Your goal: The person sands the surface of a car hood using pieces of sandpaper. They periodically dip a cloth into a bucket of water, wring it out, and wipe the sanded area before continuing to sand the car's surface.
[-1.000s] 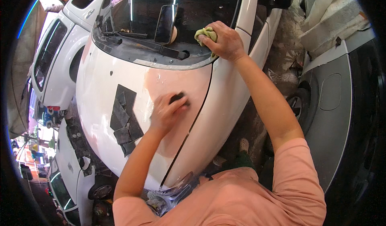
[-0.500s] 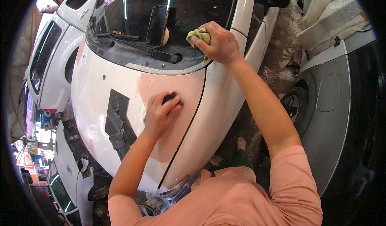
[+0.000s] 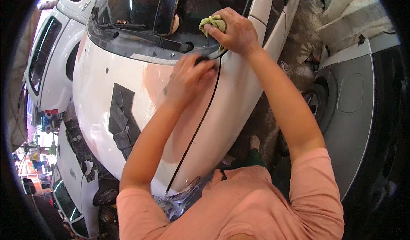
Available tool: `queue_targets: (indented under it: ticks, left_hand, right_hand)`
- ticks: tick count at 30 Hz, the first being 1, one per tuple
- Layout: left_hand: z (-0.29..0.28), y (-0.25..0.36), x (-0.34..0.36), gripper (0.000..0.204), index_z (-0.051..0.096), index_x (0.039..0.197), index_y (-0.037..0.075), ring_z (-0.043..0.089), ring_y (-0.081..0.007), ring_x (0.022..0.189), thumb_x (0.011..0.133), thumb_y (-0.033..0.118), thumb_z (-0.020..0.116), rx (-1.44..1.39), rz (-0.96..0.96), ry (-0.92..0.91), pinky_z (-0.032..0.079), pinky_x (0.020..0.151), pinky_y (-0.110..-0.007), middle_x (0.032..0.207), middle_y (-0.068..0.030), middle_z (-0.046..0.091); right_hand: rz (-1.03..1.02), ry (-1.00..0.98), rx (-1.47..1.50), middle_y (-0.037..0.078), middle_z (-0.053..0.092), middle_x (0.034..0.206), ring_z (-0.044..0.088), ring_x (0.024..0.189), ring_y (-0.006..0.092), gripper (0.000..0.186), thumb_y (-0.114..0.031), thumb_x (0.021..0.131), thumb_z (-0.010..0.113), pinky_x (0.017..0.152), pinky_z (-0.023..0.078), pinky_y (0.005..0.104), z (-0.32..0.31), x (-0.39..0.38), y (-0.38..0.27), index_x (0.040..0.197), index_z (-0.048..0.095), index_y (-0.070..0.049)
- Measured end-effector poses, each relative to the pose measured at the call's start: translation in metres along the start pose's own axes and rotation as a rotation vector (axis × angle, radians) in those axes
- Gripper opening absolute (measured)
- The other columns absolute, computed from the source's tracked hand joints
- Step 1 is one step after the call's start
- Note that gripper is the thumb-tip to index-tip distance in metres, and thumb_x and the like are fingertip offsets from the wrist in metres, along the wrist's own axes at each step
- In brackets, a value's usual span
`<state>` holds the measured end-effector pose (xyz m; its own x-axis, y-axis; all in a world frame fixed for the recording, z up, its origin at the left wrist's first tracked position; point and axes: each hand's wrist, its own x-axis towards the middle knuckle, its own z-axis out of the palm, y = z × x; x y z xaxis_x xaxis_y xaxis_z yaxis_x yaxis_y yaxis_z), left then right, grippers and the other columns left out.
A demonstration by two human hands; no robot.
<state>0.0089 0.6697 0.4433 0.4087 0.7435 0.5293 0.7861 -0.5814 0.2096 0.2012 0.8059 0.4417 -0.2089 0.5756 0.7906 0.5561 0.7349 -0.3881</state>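
My left hand (image 3: 188, 80), smeared by motion, presses against the upper corner of a white car's hood (image 3: 98, 112), just below the windshield. Its bent fingers grip a small piece of black sandpaper (image 3: 202, 60), mostly covered by the hand. Under it spreads a pinkish, wet-looking patch (image 3: 156, 84) on the paint. My right hand (image 3: 240, 31) is closed round a crumpled yellow-green cloth (image 3: 212, 24) and rests at the windshield's lower corner. Several dark sandpaper sheets (image 3: 121, 107) lie on the hood to the left of my left forearm.
A phone (image 3: 165, 11) leans on the windshield above the wiper (image 3: 175, 45). To the right stands a grey car panel (image 3: 350, 95), with a narrow strip of floor (image 3: 294, 48) between. Other white cars (image 3: 62, 52) are parked at the left.
My left hand has slid up and to the right across the pinkish patch, toward the windshield corner. My right hand keeps its place with the cloth. The view has shifted slightly.
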Motion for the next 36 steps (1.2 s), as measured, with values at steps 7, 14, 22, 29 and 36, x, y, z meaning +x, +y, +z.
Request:
queue_targets:
  ticks: [7, 14, 22, 29, 36]
  left_hand:
    - [-0.028, -0.018, -0.089, 0.031, 0.074, 0.119, 0.011, 0.064, -0.036, 0.111, 0.088, 0.015, 0.08, 0.01, -0.056, -0.03, 0.049, 0.099, -0.047, 0.118, -0.0158, 0.068]
    - [0.008, -0.013, 0.009, 0.031, 0.073, 0.121, 0.011, 0.061, -0.0395, 0.112, 0.091, 0.019, 0.078, 0.012, 0.005, -0.001, 0.049, 0.098, -0.047, 0.12, -0.0171, 0.065]
    - [-0.015, -0.022, -0.047, 0.031, 0.074, 0.121, 0.012, 0.062, -0.0377, 0.11, 0.09, 0.015, 0.078, 0.028, -0.056, 0.004, 0.049, 0.098, -0.047, 0.121, -0.0156, 0.067]
    - [-0.042, -0.029, -0.097, 0.045, 0.069, 0.133, 0.011, 0.063, -0.0356, 0.108, 0.091, 0.023, 0.078, -0.013, -0.025, -0.126, 0.049, 0.097, -0.046, 0.117, -0.0142, 0.068]
    - [0.004, -0.009, -0.01, 0.071, 0.053, 0.145, 0.0, 0.061, -0.0404, 0.111, 0.089, 0.032, 0.081, -0.06, -0.05, 0.079, 0.048, 0.102, -0.046, 0.128, -0.02, 0.066]
  right_hand:
    - [0.043, 0.001, -0.015, 0.008, 0.072, 0.101, 0.074, 0.086, 0.0307, 0.038, -0.045, 0.091, 0.076, 0.076, 0.061, 0.0398, -0.003, -0.002, 0.002, 0.103, 0.072, -0.01]
    - [-0.02, 0.006, -0.037, 0.01, 0.073, 0.098, 0.076, 0.084, 0.0316, 0.043, -0.052, 0.09, 0.075, 0.074, 0.062, 0.0421, 0.003, -0.001, 0.001, 0.102, 0.074, -0.011]
    - [-0.006, 0.027, -0.021, 0.009, 0.074, 0.099, 0.076, 0.085, 0.0309, 0.043, -0.052, 0.09, 0.075, 0.074, 0.062, 0.0421, 0.007, -0.001, -0.001, 0.102, 0.074, -0.012]
    - [0.004, 0.018, -0.033, 0.01, 0.073, 0.097, 0.075, 0.083, 0.0324, 0.042, -0.052, 0.09, 0.075, 0.073, 0.061, 0.0431, -0.001, -0.002, 0.007, 0.1, 0.073, -0.011]
    - [-0.021, 0.003, -0.031, 0.01, 0.072, 0.098, 0.074, 0.086, 0.0326, 0.043, -0.051, 0.091, 0.074, 0.076, 0.061, 0.0427, 0.007, -0.001, 0.0, 0.103, 0.072, -0.011]
